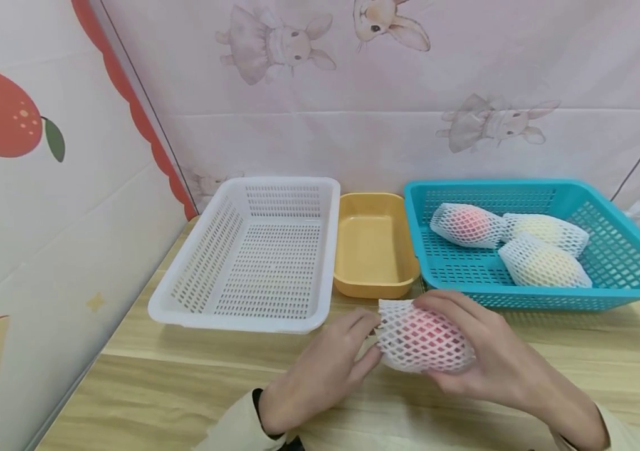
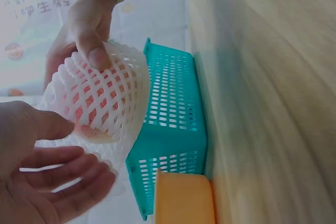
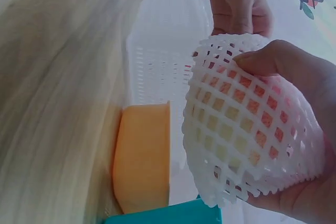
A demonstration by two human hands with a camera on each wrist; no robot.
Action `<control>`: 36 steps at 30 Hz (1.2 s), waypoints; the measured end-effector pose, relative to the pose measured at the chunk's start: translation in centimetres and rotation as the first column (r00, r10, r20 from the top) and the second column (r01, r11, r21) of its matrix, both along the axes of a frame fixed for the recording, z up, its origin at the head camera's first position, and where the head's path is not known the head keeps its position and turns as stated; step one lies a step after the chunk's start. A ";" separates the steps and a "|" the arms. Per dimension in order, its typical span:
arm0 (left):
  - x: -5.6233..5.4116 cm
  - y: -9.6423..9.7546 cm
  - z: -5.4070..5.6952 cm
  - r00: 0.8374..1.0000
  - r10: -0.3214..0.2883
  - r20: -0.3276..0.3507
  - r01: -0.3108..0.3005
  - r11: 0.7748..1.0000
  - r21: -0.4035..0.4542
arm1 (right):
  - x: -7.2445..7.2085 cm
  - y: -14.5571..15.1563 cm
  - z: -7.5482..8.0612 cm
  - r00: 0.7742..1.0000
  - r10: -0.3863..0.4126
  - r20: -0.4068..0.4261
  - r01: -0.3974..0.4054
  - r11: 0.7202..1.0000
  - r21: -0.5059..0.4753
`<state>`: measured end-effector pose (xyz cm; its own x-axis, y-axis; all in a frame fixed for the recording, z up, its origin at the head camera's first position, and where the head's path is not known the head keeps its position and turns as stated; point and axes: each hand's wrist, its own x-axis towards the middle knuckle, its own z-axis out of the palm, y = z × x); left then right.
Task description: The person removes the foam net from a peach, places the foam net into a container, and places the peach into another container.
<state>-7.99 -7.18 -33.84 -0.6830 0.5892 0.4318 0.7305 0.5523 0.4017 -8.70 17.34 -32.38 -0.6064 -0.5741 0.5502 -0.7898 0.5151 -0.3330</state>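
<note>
Above the wooden table, my right hand [image 1: 486,344] grips a pink-red and yellowish fruit [image 1: 429,332] in a white foam net sleeve [image 3: 231,124]. The thumb lies over the net in the right wrist view, with fingers under it. My left hand [image 1: 328,357] is at the sleeve's left end. In the left wrist view, that thumb [image 2: 55,124] reaches the opening, where some bare fruit shows. The left fingers [image 2: 79,184] are spread below it, apart from the thumb. Which kind of fruit it is, I cannot tell.
A teal basket [image 1: 523,299] at the back right holds a red fruit [image 1: 469,224] and two pale yellow ones [image 1: 548,266], all in foam nets. Left of it stand a yellow tub [image 1: 373,244] and a white basket [image 1: 274,263]. A printed wall [image 1: 365,144] rises behind.
</note>
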 end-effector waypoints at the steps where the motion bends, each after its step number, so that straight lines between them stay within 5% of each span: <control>1: -0.1 0.0 0.2 1.000 -0.014 -0.001 0.014 0.999 0.029 | -0.1 -0.1 0.1 1.000 0.004 0.004 -0.004 1.000 -0.004; 6: -0.6 -0.1 1.1 0.997 -0.079 0.011 0.077 0.987 0.144 | -0.6 -0.5 0.8 1.000 0.021 -0.012 -0.021 0.999 -0.024; 17: -2.3 0.0 4.4 0.991 -0.133 -0.001 0.132 0.982 0.132 | -2.3 -1.0 3.1 0.989 0.096 -0.114 -0.109 0.988 -0.114; 23: -3.3 -0.1 6.0 0.981 -0.187 0.046 0.171 0.956 0.239 | -3.2 -1.3 4.7 0.982 0.133 -0.133 -0.154 0.974 -0.167; 32: -4.5 -0.5 5.3 0.967 -0.204 0.152 0.156 0.947 0.280 | -3.5 -2.1 4.9 0.987 0.143 -0.067 -0.153 0.974 -0.165; 36: -5.0 -0.7 4.9 0.940 -0.265 0.215 0.172 0.913 0.371 | -3.5 -2.2 4.9 0.991 0.119 -0.064 -0.128 0.978 -0.165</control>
<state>-12.95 -7.91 -28.96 -0.6678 0.5836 0.4620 0.6635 0.1855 0.7248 -12.19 15.11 -27.46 -0.5036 -0.5388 0.6753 -0.8628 0.3529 -0.3619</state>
